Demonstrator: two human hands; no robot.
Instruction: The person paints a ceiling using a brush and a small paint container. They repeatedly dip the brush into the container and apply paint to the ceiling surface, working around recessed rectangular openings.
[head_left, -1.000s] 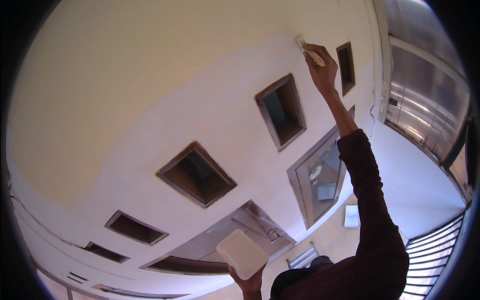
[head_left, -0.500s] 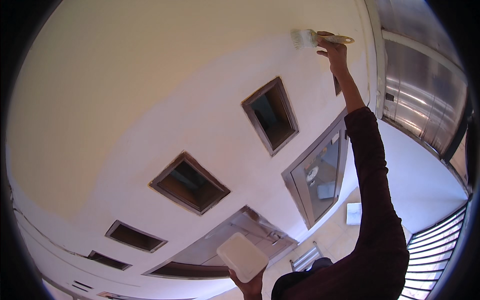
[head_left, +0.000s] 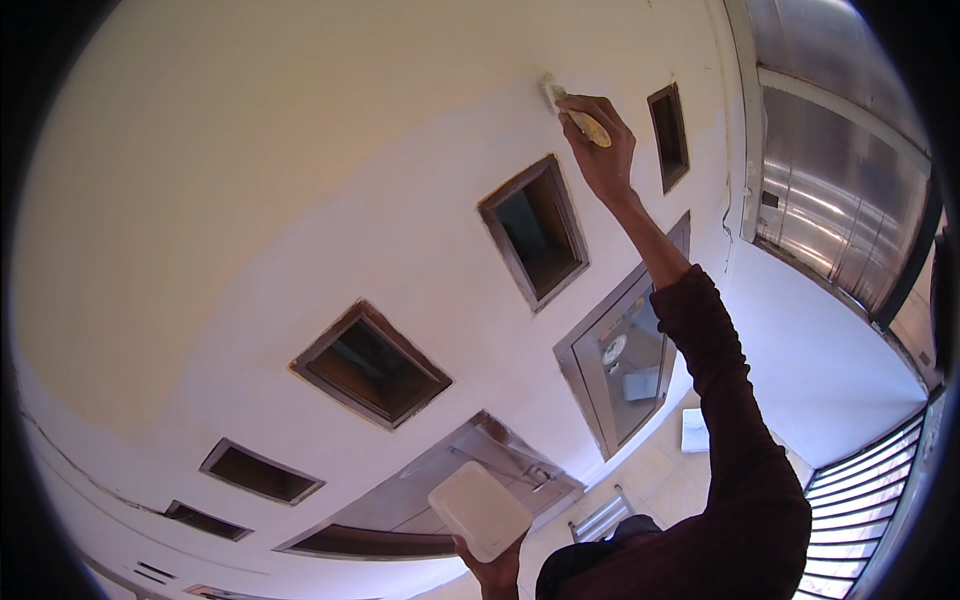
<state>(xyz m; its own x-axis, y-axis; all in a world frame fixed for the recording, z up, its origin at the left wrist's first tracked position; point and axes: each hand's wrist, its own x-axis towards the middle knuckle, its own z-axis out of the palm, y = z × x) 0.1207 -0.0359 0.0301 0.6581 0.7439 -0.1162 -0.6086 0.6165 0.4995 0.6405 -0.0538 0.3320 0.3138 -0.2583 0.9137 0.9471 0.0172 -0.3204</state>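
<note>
My right hand (head_left: 608, 158) is closed around the handle of a paintbrush (head_left: 592, 130), a flat brush with a yellowish handle. Its bristles are against the wall (head_left: 400, 215), at the border where pale yellow paint meets a white coat. The right arm, in a dark sleeve, is stretched up and forward. Lower down, my left hand (head_left: 492, 572) grips a shallow white plastic tub (head_left: 480, 510) from its near edge. The tub is tilted, and its contents cannot be made out.
Small brown-framed openings (head_left: 372, 365) break the wall, one (head_left: 535, 232) below the brush and another (head_left: 668, 138) right of it. A door (head_left: 625, 365) is farther down. A metal shutter (head_left: 840, 190) is at the right, above a barred window (head_left: 865, 505). A ladder (head_left: 602, 515) stands below.
My right hand has moved left and a little down with the paintbrush, whose handle now slants down to the right. The small opening at the right has come into view. My left hand keeps the tub.
</note>
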